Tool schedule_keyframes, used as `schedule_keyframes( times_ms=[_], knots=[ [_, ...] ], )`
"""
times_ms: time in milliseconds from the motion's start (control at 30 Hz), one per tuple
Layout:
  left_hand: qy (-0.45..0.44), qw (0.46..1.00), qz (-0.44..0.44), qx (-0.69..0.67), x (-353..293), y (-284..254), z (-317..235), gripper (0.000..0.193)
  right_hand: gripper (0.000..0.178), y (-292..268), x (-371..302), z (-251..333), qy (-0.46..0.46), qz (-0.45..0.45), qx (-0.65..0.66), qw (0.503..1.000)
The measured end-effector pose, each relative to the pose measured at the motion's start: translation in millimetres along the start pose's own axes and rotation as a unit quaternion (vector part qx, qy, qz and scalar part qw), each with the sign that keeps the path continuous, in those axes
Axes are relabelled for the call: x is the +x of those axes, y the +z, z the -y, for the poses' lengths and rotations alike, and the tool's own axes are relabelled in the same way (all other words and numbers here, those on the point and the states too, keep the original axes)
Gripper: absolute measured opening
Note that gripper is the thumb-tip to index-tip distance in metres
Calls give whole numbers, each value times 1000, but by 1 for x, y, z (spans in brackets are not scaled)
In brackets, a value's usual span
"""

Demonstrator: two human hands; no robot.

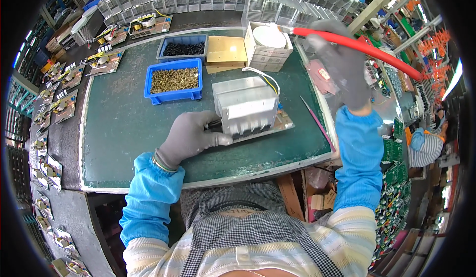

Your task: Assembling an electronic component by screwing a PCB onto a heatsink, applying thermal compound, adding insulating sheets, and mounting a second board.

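Note:
My left hand [191, 135], in a grey glove, grips the left end of a circuit board [285, 123]. On the board stands a large silver finned heat sink [246, 106] with a white and a yellow wire looping over its top. My right hand [344, 61], also gloved and blurred by motion, is raised at the right around a long red-handled tool [367, 49]. The tool's pale tip is near a round white lid or tub [269, 37] in an open carton [267, 59]; its exact kind is unclear.
A blue bin [173, 98] of small brass-coloured parts and a grey-blue bin [161, 54] of black parts stand on the green tabletop [119, 143]. A pointed pink tool [320, 125] lies at the right. Stacked silver heat sinks [198, 1] line the back; circuit boards [64, 106] sit at the left.

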State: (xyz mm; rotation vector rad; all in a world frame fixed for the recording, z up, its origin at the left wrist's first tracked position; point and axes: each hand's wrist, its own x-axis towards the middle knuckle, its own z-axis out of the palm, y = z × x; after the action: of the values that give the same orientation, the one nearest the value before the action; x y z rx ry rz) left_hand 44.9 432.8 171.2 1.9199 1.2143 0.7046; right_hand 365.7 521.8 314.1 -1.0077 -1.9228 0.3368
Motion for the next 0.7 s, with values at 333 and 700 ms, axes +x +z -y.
schedule_keyframes(
  times_ms=[333, 700],
  knots=[
    [-61, 971, 90, 212, 9, -12, -3, 75, 22, 49, 24, -109, -67, 83, -99, 989],
    [-64, 990, 91, 92, 13, -17, 5, 114, 26, 52, 4, -101, -302, 30, -357, 883]
  ],
)
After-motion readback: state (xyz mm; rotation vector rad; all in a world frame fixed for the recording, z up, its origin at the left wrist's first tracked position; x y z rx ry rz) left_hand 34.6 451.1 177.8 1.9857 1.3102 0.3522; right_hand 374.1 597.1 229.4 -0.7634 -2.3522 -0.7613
